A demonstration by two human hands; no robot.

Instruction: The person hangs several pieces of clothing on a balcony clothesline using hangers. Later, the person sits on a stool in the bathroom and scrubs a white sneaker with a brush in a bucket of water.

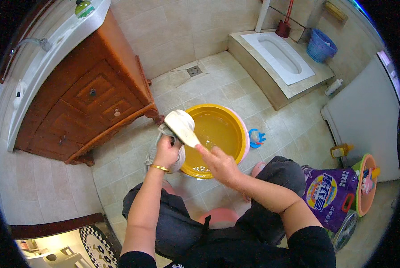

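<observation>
My left hand (168, 152), with a gold bangle at the wrist, grips a pale, wet-looking shoe (179, 164) at the left rim of a yellow basin (238, 122). Loose grey-white laces or cloth hang from the shoe's left side. In my right hand (221, 164) is a scrubbing brush (183, 129) with a cream back and handle. Its head lies over the shoe, just above my left hand, and hides part of it; the bristles are mostly hidden. Water (216, 134) fills much of the basin, which stands on the tiled floor.
A wooden vanity cabinet (92, 97) stands at left. A squat toilet (280, 57) sits on a raised step at the back right, near a blue bucket (320, 47). Beside the basin lies a small blue item (257, 138). A purple detergent bag (332, 194) is by my right knee.
</observation>
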